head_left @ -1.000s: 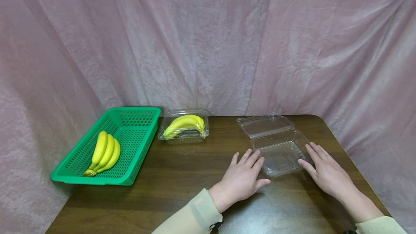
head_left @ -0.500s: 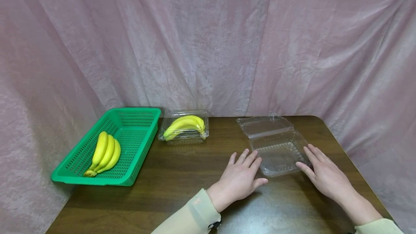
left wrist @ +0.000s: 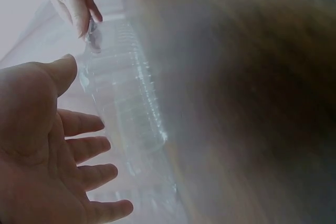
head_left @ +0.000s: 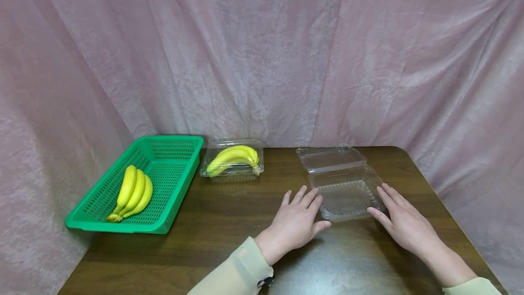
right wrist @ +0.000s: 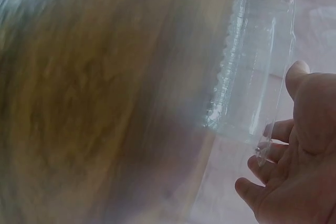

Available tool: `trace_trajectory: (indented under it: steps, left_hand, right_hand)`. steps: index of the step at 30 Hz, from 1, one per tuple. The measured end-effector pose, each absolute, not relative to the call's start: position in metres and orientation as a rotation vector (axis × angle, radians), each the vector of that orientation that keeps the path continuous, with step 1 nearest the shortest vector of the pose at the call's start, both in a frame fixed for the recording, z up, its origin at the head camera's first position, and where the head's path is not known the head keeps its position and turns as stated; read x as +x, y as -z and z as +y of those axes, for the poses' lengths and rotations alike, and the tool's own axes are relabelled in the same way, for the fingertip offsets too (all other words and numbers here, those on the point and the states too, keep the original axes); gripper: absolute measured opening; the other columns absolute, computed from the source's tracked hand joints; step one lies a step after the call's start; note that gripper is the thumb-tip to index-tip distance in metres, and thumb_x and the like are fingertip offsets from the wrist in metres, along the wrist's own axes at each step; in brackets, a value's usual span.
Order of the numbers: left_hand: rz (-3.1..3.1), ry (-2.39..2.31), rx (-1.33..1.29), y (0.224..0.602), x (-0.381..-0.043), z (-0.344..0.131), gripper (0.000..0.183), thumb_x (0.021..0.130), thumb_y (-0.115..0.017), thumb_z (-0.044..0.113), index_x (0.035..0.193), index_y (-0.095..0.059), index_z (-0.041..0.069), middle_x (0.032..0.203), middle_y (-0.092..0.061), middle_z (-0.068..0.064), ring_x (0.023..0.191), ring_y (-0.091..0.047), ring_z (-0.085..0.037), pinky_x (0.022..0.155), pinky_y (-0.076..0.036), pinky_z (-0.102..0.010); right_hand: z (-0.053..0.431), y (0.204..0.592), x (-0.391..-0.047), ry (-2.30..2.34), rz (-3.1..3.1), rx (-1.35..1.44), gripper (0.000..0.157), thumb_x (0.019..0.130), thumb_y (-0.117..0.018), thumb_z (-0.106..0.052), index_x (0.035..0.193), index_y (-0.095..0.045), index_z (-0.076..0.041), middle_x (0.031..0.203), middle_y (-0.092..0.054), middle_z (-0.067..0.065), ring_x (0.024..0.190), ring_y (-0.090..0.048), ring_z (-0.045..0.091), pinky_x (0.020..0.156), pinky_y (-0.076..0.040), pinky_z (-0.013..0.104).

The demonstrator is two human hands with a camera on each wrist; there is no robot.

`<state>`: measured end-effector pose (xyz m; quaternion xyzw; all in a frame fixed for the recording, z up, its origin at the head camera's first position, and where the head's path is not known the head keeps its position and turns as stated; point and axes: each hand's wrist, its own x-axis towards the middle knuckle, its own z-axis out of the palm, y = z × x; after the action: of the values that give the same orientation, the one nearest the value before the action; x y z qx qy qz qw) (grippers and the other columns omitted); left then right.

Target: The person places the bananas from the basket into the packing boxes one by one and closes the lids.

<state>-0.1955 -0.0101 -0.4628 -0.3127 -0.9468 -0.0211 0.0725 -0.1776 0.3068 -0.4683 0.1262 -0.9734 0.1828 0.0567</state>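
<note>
A clear plastic clamshell container [head_left: 345, 200] lies on the table with its lid [head_left: 332, 159] folded back toward the curtain and nothing inside. At its left rim, the fingertips of my spread left hand [head_left: 291, 223] touch the edge. My right hand [head_left: 407, 222] has its extended fingers along the opposite rim, thumb near the front corner. From the left wrist, the container's side wall [left wrist: 126, 93] shows beyond the slightly bent fingers. The right wrist view has the rim crossing in front of the right fingers [right wrist: 283, 129].
Left on the table stands a green basket [head_left: 168, 167] holding a bunch of bananas [head_left: 134, 193]. Beside it, near the back edge, a closed clamshell [head_left: 206, 167] contains another banana bunch [head_left: 233, 156]. A pink curtain [head_left: 262, 58] hangs behind the wooden table [head_left: 221, 240].
The open container has slid a little to the left along the table, and both hands have shifted left with it. The basket and closed clamshell have stayed in place.
</note>
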Motion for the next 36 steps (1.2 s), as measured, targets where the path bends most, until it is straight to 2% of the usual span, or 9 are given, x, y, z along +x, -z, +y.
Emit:
trace_trajectory:
  steps: [21,36]
  left_hand:
    - [-2.880,0.113,-0.881,0.458,-0.198,-0.034,0.070,0.113,-0.046,0.066,0.163,-0.055,0.018,0.174,-0.043,-0.002,0.161,-0.038,-0.032,0.124,-0.036,-0.064]
    - [-2.898,0.164,-0.813,0.459,-0.203,-0.056,0.070,0.113,-0.048,0.065,0.162,-0.058,0.016,0.173,-0.045,-0.002,0.161,-0.039,-0.033,0.124,-0.035,-0.066]
  right_hand:
    - [0.282,0.466,-0.172,-0.590,-2.942,0.419,0.085,0.111,-0.065,-0.050,0.165,-0.038,0.010,0.173,-0.032,0.031,0.154,-0.036,0.057,0.116,-0.036,0.075]
    - [0.261,0.464,-0.170,-0.618,-2.931,0.463,0.084,0.112,-0.063,-0.052,0.166,-0.039,0.009,0.174,-0.033,0.028,0.155,-0.038,0.055,0.117,-0.037,0.074]
